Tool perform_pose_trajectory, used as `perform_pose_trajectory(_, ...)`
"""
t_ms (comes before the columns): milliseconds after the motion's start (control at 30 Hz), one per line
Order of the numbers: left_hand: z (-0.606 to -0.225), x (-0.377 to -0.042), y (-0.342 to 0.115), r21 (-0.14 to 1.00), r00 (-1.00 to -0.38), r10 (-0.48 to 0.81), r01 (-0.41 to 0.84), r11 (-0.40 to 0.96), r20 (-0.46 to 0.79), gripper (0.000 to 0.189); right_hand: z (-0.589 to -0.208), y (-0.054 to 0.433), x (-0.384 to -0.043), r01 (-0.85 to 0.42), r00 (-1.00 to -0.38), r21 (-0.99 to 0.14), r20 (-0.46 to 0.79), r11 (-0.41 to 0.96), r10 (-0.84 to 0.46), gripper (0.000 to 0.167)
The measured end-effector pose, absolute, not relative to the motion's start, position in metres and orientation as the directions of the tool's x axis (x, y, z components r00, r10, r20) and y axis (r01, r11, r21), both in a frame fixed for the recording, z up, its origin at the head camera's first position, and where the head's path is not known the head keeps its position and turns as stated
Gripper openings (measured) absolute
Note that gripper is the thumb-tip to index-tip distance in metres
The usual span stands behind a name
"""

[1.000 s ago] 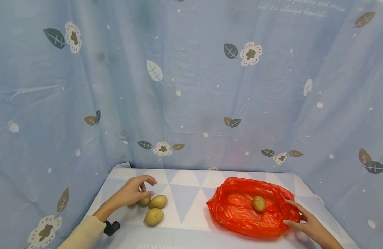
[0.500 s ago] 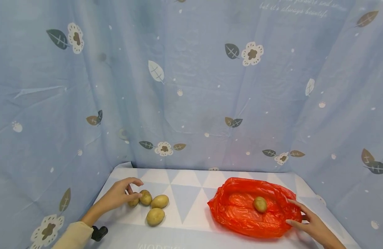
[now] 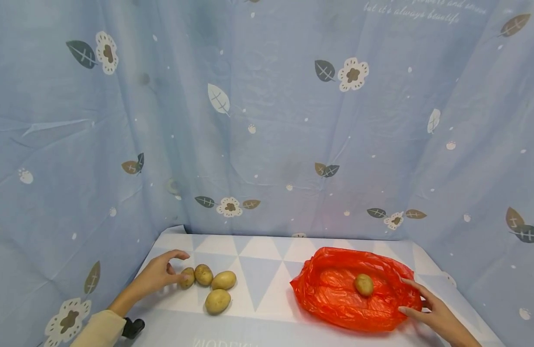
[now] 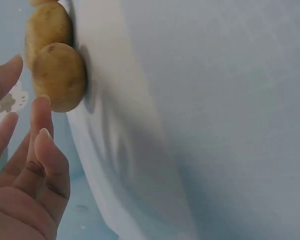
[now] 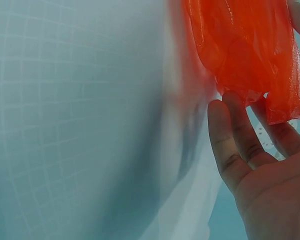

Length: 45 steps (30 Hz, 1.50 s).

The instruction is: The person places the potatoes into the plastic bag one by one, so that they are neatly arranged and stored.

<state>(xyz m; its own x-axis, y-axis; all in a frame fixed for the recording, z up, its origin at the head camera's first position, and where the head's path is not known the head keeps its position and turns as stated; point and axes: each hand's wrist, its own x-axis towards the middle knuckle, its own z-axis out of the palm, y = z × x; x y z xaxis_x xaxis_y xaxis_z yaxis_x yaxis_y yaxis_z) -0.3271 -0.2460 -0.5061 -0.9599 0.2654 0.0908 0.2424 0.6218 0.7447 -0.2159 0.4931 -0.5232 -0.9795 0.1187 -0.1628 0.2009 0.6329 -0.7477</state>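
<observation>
My left hand (image 3: 157, 273) is at the leftmost potato (image 3: 188, 278), thumb and fingers spread apart on either side of it. In the left wrist view the fingertips stand close to this potato (image 4: 60, 77) without closing round it; whether one touches it I cannot tell. Beside it lie a round potato (image 3: 203, 274), a longer potato (image 3: 225, 280) and a nearer potato (image 3: 217, 302). At the right, a red plastic bag (image 3: 336, 315) lies with its mouth spread wide, one potato (image 3: 364, 285) inside. My right hand (image 3: 436, 315) grips the bag's right edge between thumb and fingers.
A white and pale-blue triangle-patterned cloth (image 3: 258, 270) covers the table. Behind and beside it hangs a blue curtain (image 3: 267, 144) with flowers and leaves. A black device (image 3: 133, 327) sits at my left wrist.
My left hand has moved left, from above the potatoes to the leftmost one, uncovering the round potato. My right hand and the bag have stayed in place.
</observation>
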Motion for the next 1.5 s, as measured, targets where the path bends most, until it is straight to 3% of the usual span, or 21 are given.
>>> perform_pose_trajectory(400, -0.516, -0.328, -0.247, 0.783, -0.972, 0.236, 0.138, 0.606, -0.011, 0.068, -0.527, 0.495, -0.220, 0.237, -0.971, -0.717, -0.185, 0.656, 0.149, 0.095)
perform_pose_trajectory(1500, -0.530, -0.337, -0.243, 0.759, -0.951, 0.309, 0.181, 0.625, -0.027, 0.065, -0.527, 0.496, -0.214, 0.227, -0.974, -0.703, -0.169, 0.674, 0.152, 0.096)
